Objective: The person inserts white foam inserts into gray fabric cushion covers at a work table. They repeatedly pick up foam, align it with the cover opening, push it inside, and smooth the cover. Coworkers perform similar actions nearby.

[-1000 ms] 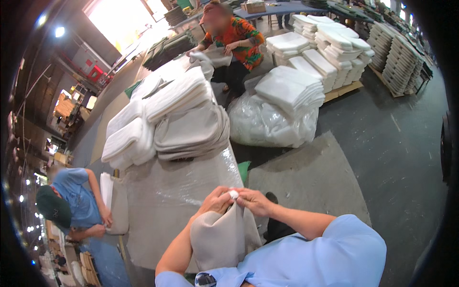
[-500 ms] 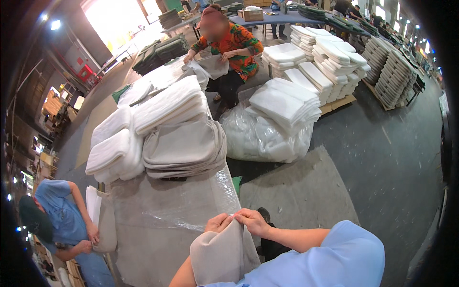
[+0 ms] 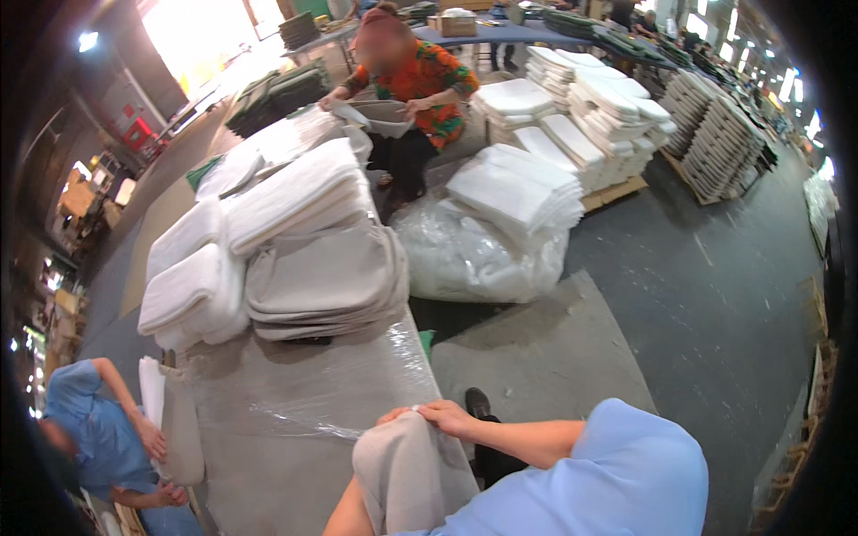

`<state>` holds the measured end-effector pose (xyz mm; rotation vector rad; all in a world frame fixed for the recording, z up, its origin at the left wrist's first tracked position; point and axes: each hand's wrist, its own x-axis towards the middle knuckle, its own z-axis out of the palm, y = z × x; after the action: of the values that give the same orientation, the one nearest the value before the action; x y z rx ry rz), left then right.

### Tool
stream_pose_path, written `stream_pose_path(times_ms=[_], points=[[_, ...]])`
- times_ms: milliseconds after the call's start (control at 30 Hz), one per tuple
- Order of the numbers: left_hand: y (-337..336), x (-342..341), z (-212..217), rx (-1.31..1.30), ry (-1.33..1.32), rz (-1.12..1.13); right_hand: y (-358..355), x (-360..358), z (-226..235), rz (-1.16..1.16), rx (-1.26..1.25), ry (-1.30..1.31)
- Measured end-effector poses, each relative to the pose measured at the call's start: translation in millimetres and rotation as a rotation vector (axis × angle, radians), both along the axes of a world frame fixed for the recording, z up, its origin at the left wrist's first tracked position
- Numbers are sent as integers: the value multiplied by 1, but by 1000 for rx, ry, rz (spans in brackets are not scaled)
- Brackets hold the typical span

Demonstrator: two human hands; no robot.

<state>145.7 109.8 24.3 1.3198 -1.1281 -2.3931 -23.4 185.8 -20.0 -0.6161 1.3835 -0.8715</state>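
A light grey fabric cover [image 3: 402, 473] hangs in front of me at the near edge of the table, its top edge gathered. My right hand [image 3: 447, 417] pinches that edge from the right, fingers closed. Close beside it, my left hand [image 3: 391, 415] grips the same edge; the cloth hides most of its fingers, and the left forearm passes behind the cover. Further up the table lie a stack of similar grey covers [image 3: 326, 281] and folded white padding [image 3: 299, 196], both apart from my hands.
Plastic film [image 3: 304, 415] covers part of the table [image 3: 259, 482]. A co-worker [image 3: 112, 438] at left and another person [image 3: 416, 85] across the table handle grey covers. A clear bag [image 3: 483, 259] with white pads on top stands right of the table, near tall white stacks [image 3: 617, 116].
The gathered edge has shifted slightly left, and the cloth now hides more of my left hand. The whole view has moved a little. The co-worker at left has leaned lower.
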Motion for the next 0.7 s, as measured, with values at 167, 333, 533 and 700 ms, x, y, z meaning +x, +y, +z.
stream_pose_path(times_ms=[167,333,533,700], points=[[15,3,-1,-62,40,-43,40,2,18,11,-214,326],[11,-22,-10,-516,-161,-347,55,-5,2,-125,-116,255],[-3,-13,-21,-872,-316,-510,52,-1,-6,-147,32,-79],[-11,-15,-29,-603,-218,-471,47,-4,-16,-200,-27,-157]])
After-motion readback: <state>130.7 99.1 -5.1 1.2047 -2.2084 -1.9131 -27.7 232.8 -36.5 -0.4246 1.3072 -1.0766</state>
